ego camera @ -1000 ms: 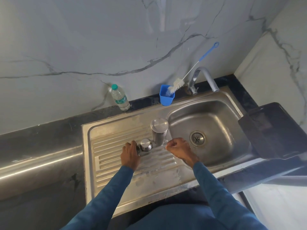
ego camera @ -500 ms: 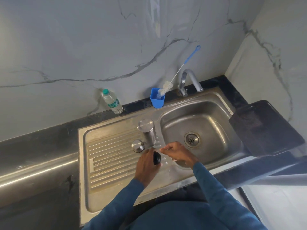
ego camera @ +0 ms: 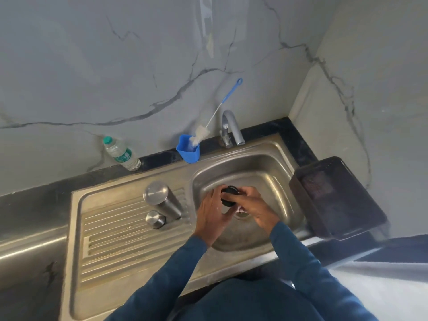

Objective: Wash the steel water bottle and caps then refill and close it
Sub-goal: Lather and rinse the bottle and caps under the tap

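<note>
Marble wall (ego camera: 115,66) closes the back, and a side wall (ego camera: 370,89) closes the right corner. Dark counter (ego camera: 30,205) runs left; steel sink unit (ego camera: 76,262) is set into it, ribbed drainboard (ego camera: 120,239) on the left, basin (ego camera: 273,179) on the right. Dark tray (ego camera: 335,200) sits on the counter edge just right of the basin and overhangs toward the front. Tap (ego camera: 231,128) stands at the back rim, spout pointing over the basin. Open room: the front of the drainboard and the basin floor around the hands.

Steel bottle (ego camera: 162,200) stands on the drainboard beside the basin edge, long axis vertical, flat steel end facing the camera. Steel cap (ego camera: 154,218) sits just in front of it, dome up, close to or touching the base.

Plastic water bottle (ego camera: 121,154) stands against the back wall. Blue cup (ego camera: 188,149) beside the tap holds a bottle brush (ego camera: 217,112), handle leaning up and right.

Black cap (ego camera: 229,196) is held over the basin near the drain. Left hand (ego camera: 213,214) curls under and around it; right hand (ego camera: 252,205) pinches its right side. Cap face is tilted toward the back wall.
</note>
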Demonstrator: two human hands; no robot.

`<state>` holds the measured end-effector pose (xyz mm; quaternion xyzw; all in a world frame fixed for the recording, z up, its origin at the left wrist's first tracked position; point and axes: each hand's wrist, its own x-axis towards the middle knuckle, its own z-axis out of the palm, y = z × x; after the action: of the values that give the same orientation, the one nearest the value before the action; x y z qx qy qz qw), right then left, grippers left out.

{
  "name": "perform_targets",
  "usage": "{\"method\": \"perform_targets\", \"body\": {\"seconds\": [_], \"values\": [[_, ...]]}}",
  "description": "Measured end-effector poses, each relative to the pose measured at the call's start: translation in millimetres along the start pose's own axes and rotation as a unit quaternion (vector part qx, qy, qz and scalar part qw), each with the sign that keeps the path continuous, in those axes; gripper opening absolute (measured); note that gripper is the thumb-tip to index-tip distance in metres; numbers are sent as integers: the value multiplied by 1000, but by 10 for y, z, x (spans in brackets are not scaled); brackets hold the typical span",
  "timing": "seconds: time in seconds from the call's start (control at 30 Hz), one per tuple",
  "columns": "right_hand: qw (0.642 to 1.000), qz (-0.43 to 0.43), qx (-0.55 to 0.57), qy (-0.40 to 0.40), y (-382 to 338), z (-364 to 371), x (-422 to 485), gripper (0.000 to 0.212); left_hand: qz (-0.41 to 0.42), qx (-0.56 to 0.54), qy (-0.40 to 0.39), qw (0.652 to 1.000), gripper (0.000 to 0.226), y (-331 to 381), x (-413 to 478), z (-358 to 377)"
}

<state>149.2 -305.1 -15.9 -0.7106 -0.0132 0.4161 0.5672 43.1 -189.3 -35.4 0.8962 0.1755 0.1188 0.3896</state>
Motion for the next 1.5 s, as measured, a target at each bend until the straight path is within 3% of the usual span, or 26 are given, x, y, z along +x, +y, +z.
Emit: {"method": "perform_targets", "body": {"seconds": [0.2, 0.37, 0.5, 0.6, 0.73, 0.9, 1.0, 1.2, 1.5], "values": [[998, -44, -49, 24, -119, -134, 276, 51, -36, -45, 18, 998, 55, 84, 263, 95], [968, -151, -131, 150, -150, -105, 349, 47, -77, -44, 0, 996, 68, -43, 385, 133], [984, -13, -123, 125, -4, -229, 565, 65, -106, 41, -49, 992, 71, -174, 575, 196], [983, -21, -105, 151, -43, -301, 684, 52, -100, 59, -36, 993, 66, -97, 937, 195], [990, -8, -15, 137, -266, -387, 891, 63, -79, 57, -21, 995, 56, 21, 1680, 144], [991, -2, 23, 132, -522, -443, 1155, 62, -75, 143, -115, 980, 48, 29, 2353, 125], [992, 12, 29, 123, -517, -438, 1277, 72, -68, 203, -171, 962, 38, 31, 2402, 166], [993, 12, 51, 109, -517, -395, 1292, 60, 33, 320, -156, 934, 42, -57, 2404, 161], [994, -13, 69, 85, -544, -382, 1267, 40, 44, 290, -134, 947, 55, -463, 2315, 207]]}}
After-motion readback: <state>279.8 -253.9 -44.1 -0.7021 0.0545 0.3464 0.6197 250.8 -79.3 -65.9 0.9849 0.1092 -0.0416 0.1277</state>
